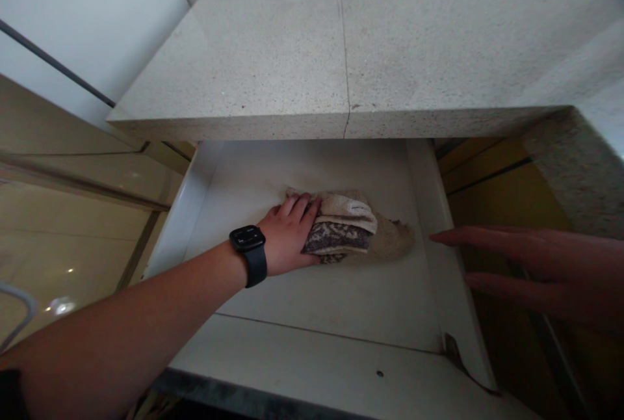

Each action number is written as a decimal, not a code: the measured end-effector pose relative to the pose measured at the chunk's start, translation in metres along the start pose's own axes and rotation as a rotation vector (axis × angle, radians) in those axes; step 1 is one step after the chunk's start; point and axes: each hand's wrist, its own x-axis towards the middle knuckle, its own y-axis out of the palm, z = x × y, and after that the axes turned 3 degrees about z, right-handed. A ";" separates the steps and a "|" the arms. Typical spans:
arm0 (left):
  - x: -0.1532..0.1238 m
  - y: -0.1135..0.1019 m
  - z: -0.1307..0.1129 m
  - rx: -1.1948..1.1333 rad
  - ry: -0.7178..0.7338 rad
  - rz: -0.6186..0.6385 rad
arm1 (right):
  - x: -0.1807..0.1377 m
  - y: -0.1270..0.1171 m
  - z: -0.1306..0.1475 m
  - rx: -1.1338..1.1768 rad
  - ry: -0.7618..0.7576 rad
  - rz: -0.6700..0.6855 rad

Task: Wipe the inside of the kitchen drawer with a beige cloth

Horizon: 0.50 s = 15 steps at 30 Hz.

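2 hands are showing, and the left hand (287,238), with a black watch (251,252) on its wrist, is reaching from the near left into an open white drawer (322,290) and pressing down on a folded cloth (358,233). Its fingers are curling over the cloth's left end, so it is gripping the cloth against the drawer floor rather than lying flat. The right hand (531,264) is hovering at the near right with its fingers stretched out and empty, the fingertips lying just beside the drawer's right wall; whether they are touching it I cannot tell. Judging by its slumped, rumpled look, the cloth is likely handling as soft, light and limp, sagging if lifted by 1 corner, so the thick folded stack under the fingers looks like the surest place to hold. It is lying in the middle of the drawer floor, slightly right of centre, well apart from both walls. It is showing 2 tones: a beige terry layer folded on top, a darker grey-brown patterned band beneath, and a frayed beige edge trailing to the right. Farther off, a speckled stone countertop (302,56) is overhanging the drawer's far end.
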 end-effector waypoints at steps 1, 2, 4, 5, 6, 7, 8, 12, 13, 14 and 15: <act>0.000 0.000 0.000 0.001 0.003 -0.004 | 0.000 0.001 -0.001 0.001 0.010 -0.005; 0.000 0.001 0.000 0.001 0.005 -0.007 | 0.000 0.001 -0.001 0.001 0.012 -0.002; 0.000 0.001 0.000 -0.001 0.006 -0.012 | 0.000 0.003 -0.001 0.004 0.011 -0.009; 0.000 0.000 0.000 -0.002 0.007 -0.012 | 0.001 0.004 -0.001 0.007 0.011 -0.012; 0.000 0.000 0.000 -0.004 0.007 -0.011 | 0.001 0.004 0.000 0.010 0.012 -0.013; 0.000 0.000 0.000 -0.005 0.008 -0.009 | 0.001 0.004 0.000 0.013 0.012 -0.012; 0.000 0.000 0.000 -0.006 0.009 -0.007 | 0.002 0.005 0.000 0.015 0.012 -0.010; 0.000 -0.001 0.000 -0.001 0.000 0.015 | 0.003 0.002 -0.003 0.011 0.017 0.010; 0.000 -0.001 -0.001 0.001 -0.005 0.018 | 0.003 0.001 -0.004 0.005 0.010 0.040; 0.000 -0.001 -0.001 0.003 -0.008 0.018 | 0.004 0.000 -0.006 -0.003 0.000 0.072; 0.000 -0.001 -0.001 0.005 -0.009 0.018 | 0.005 -0.001 -0.007 -0.012 -0.009 0.102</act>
